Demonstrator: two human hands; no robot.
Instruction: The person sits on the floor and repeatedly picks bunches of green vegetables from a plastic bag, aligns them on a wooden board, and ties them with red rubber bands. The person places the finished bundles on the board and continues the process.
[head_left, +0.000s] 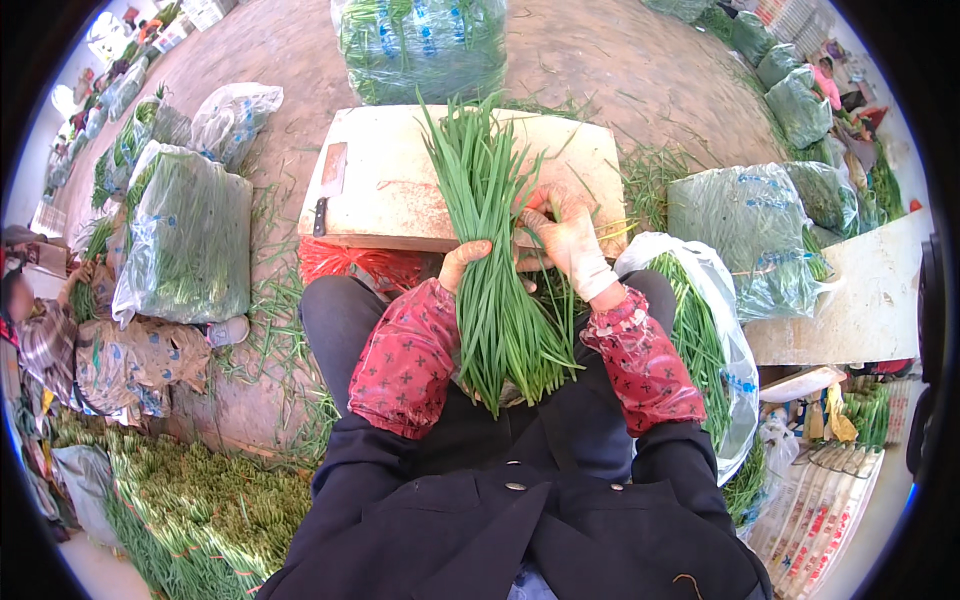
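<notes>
My left hand (463, 264) grips a thick bunch of garlic chives (484, 202) around its middle, thumb over the front. The leafy tops reach over a worn pale board (390, 165), and the other end spreads above my lap. My right hand (564, 232), wrapped in whitish tape or glove material at the wrist, is at the bunch's right side. Its bent fingers pinch a few blades at that edge; some fingertips are behind leaves. A few yellowish blades (616, 229) stick out beside that hand. A black-handled kitchen knife (321, 216) lies on the board's left side.
Red plastic ties (360, 262) hang under the board's front edge. By my right leg stands an open plastic bag of chives (694, 322). Stacked bundles (195, 495) lie at lower left. Filled bags (187, 232) stand around, and a co-worker (45, 330) sits at left.
</notes>
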